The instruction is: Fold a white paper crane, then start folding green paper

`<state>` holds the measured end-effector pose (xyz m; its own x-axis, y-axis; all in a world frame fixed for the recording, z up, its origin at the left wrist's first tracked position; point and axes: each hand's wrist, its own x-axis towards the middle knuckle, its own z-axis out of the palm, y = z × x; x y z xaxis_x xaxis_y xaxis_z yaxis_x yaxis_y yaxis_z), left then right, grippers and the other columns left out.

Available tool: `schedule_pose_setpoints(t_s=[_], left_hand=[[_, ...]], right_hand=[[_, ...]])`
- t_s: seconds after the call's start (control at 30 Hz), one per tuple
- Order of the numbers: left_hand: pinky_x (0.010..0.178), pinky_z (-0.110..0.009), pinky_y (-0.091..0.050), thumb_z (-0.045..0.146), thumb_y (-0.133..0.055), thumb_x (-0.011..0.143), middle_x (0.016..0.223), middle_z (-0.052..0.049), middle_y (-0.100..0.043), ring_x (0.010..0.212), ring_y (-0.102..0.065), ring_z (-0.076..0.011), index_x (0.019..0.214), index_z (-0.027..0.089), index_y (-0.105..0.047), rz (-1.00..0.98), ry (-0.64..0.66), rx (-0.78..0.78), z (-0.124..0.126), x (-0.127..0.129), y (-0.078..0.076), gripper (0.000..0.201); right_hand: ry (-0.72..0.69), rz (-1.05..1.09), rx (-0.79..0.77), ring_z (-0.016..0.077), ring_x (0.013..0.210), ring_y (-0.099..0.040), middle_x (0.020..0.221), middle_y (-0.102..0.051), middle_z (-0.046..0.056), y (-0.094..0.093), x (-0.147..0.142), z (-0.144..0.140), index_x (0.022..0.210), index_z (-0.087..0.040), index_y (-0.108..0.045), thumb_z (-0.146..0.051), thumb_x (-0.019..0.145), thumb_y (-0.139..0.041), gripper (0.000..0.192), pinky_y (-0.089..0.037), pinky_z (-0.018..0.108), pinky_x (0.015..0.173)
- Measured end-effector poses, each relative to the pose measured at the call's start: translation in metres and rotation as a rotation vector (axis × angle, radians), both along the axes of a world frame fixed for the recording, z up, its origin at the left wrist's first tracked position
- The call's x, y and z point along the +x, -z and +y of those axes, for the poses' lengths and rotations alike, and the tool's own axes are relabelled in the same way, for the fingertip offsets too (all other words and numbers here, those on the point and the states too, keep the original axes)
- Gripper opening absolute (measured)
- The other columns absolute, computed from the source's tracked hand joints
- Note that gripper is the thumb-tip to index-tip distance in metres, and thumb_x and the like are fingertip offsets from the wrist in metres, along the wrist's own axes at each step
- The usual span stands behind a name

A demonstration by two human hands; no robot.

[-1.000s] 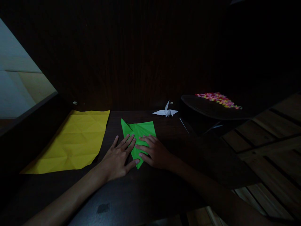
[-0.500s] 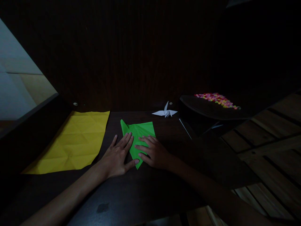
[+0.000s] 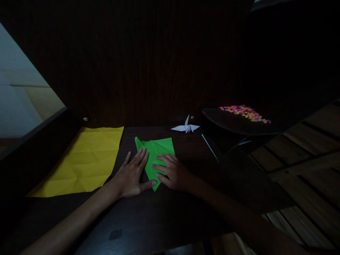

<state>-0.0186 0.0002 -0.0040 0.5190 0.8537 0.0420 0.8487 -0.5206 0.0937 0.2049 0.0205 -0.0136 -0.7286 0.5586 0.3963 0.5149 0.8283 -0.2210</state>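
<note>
- The left hand (image 3: 130,175) lies flat, fingers spread, grip apart, pressing the left edge of a folded green paper sheet (image 3: 156,150) on the dark wooden worktop (image 3: 164,216).
- The right hand (image 3: 174,173) presses its right side, fingers loosely apart.
- A creased yellow paper sheet (image 3: 85,161) lies to the left.
- A small white paper crane (image 3: 186,127) stands behind.

No writing, label, brand, number or sign can be read anywhere in the dim view: the green folded paper (image 3: 156,156) is plain, and so are the yellow sheet (image 3: 85,161) to its left and the white paper crane (image 3: 186,127) beyond it.
</note>
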Motion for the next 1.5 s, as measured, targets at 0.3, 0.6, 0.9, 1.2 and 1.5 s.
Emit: schedule_pose_setpoints(t_s=[0.3,0.6,0.9,1.2,1.5], left_hand=[[0.113,-0.06,-0.011,0.078,-0.035,0.078,0.156,-0.02,-0.016,0.145,-0.015,-0.0357,0.152,0.008,-0.018,0.016,-0.014,-0.052,0.003,-0.001,-0.004,0.103],[0.113,-0.059,-0.008,0.084,-0.04,0.069,0.157,-0.019,-0.014,0.144,-0.011,-0.0386,0.152,0.011,-0.016,0.043,-0.047,-0.094,0.014,-0.002,-0.006,0.113],[0.11,-0.066,-0.007,0.089,-0.044,0.059,0.157,-0.021,-0.008,0.143,-0.004,-0.044,0.153,0.01,-0.012,0.08,-0.08,-0.159,0.025,-0.001,-0.01,0.127],[0.104,-0.075,-0.004,0.093,-0.048,0.048,0.156,-0.018,0.004,0.141,0.004,-0.0482,0.153,0.017,-0.007,0.14,-0.138,-0.242,0.029,0.005,-0.023,0.136],[0.103,-0.075,-0.004,0.085,-0.041,0.068,0.157,-0.016,0.003,0.142,0.006,-0.0444,0.153,0.017,-0.006,0.107,-0.1,-0.294,0.034,-0.002,-0.025,0.114]], right_hand=[[0.007,-0.012,0.005,0.0293,0.118,-0.049,0.127,-0.058,0.014,0.0,0.0,0.0,0.117,-0.022,-0.066,-0.036,0.091,-0.055,0.032,-0.039,0.048,0.099],[0.018,-0.019,0.004,0.0283,0.118,-0.049,0.127,-0.057,0.014,0.002,-0.001,0.0,0.119,-0.022,-0.065,-0.038,0.091,-0.055,0.034,-0.038,0.047,0.1],[0.022,-0.023,0.012,0.029,0.118,-0.049,0.127,-0.058,0.013,-0.001,-0.001,-0.001,0.117,-0.022,-0.066,-0.037,0.091,-0.055,0.032,-0.039,0.048,0.1],[0.019,-0.019,0.003,0.0291,0.118,-0.049,0.127,-0.058,0.013,-0.002,-0.001,-0.001,0.116,-0.022,-0.067,-0.037,0.091,-0.055,0.031,-0.038,0.047,0.1],[0.011,-0.019,0.0,0.0287,0.118,-0.048,0.127,-0.058,0.014,-0.001,-0.001,-0.001,0.119,-0.022,-0.065,-0.037,0.091,-0.054,0.033,-0.039,0.047,0.099]])
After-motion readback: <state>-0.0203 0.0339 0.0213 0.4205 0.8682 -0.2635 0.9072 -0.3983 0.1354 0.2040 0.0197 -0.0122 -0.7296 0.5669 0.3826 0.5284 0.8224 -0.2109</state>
